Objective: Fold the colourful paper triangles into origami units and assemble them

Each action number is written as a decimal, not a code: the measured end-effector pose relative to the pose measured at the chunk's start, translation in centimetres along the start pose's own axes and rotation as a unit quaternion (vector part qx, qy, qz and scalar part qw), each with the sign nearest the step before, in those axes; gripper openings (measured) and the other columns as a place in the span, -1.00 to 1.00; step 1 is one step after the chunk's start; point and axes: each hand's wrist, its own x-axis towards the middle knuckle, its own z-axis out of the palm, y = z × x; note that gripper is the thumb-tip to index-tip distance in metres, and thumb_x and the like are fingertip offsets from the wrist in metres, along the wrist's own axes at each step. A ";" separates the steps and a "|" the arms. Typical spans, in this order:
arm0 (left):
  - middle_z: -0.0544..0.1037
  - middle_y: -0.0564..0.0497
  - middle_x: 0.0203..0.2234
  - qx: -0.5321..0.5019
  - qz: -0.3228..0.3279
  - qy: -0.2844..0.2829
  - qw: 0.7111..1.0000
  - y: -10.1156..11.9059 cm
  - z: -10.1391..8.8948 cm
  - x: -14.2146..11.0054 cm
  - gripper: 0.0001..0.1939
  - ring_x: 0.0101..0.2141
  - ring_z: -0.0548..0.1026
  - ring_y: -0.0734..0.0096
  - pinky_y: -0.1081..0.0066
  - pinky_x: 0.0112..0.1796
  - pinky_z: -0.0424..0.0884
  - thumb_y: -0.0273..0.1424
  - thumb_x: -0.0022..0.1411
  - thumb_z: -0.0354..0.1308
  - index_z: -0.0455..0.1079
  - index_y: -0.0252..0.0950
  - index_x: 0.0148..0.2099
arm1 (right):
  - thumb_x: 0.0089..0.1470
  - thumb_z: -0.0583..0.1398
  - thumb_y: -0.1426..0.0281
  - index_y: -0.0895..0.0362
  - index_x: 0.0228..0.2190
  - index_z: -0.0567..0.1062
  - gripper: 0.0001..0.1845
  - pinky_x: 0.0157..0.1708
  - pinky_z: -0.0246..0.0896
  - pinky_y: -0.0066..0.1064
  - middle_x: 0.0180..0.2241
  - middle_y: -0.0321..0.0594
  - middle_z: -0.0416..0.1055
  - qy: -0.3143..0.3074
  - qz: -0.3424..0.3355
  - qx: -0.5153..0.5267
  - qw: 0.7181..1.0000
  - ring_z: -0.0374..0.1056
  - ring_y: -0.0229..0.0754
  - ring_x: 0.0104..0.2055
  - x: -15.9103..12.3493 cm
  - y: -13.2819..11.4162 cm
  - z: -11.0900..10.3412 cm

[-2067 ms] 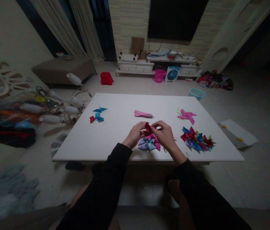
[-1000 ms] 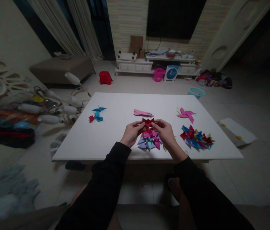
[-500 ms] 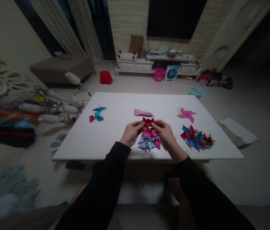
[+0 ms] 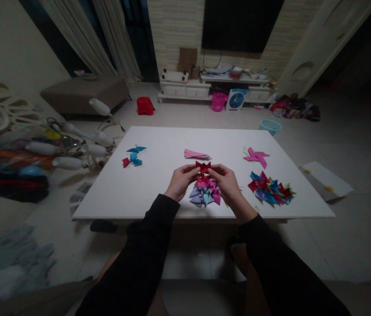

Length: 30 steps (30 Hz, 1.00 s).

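Note:
Between my two hands is a red folded origami paper piece (image 4: 203, 167) with pointed tips. My left hand (image 4: 182, 179) pinches its left side, and my right hand (image 4: 224, 179) pinches its right side. Just beneath it, on the white table (image 4: 159, 145), lies a cluster of pink, red, lilac and pale green folded paper pieces (image 4: 206, 194), partly hidden by my hands. Behind my hands rests a small stack of pink folded paper strips (image 4: 196, 154).
A pile of multicoloured folded paper (image 4: 271, 189) lies on the table's right side, below pink and green folded strips (image 4: 256, 156). At the left are a blue paper crane (image 4: 136, 149) and small blue and red pieces (image 4: 134, 160). A teal basket (image 4: 270, 127) stands beyond the table.

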 end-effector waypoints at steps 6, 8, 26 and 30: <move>0.63 -0.14 -0.18 0.197 0.139 0.006 0.971 0.5 -0.7 0.7 -0.64 -0.25 0.57 0.31 0.35 -0.26 0.47 -0.33 0.04 0.39 0.56 -0.31 -0.09 | -0.19 0.40 0.24 0.14 -0.39 0.61 -0.71 -0.34 0.27 -0.37 -0.44 -0.22 0.56 0.003 -0.013 -0.057 0.998 0.40 -0.23 -0.42 0.0 0.1 -0.2; 0.64 -0.13 -0.26 0.233 0.169 -0.004 0.958 0.5 -0.8 0.8 -0.72 -0.26 0.57 0.30 0.32 -0.21 0.47 -0.32 0.08 0.35 0.59 -0.33 -0.15 | -0.20 0.39 0.24 0.15 -0.39 0.62 -0.71 -0.35 0.26 -0.36 -0.45 -0.22 0.56 0.001 -0.017 -0.068 0.998 0.40 -0.21 -0.42 0.1 0.2 -0.3; 0.60 -0.08 -0.49 0.545 0.164 0.077 0.818 -1.5 -5.1 2.7 -0.91 -0.42 0.53 0.29 0.33 -0.28 0.40 -0.40 0.09 0.28 0.56 -0.28 -0.44 | -0.13 0.25 0.32 0.15 -0.38 0.57 -0.78 -0.43 0.22 -0.38 -0.46 -0.25 0.48 0.025 -0.031 -0.147 0.988 0.37 -0.19 -0.43 -0.3 -0.7 -0.6; 0.64 -0.11 -0.43 0.617 0.102 0.074 0.776 -3.3 -6.3 3.3 -0.87 -0.34 0.56 0.22 0.32 -0.22 0.40 -0.36 0.14 0.25 0.57 -0.29 -0.39 | -0.10 0.23 0.31 0.13 -0.40 0.57 -0.81 -0.46 0.17 -0.39 -0.48 -0.26 0.47 0.017 -0.042 -0.178 0.983 0.34 -0.20 -0.46 -0.2 -0.9 -1.2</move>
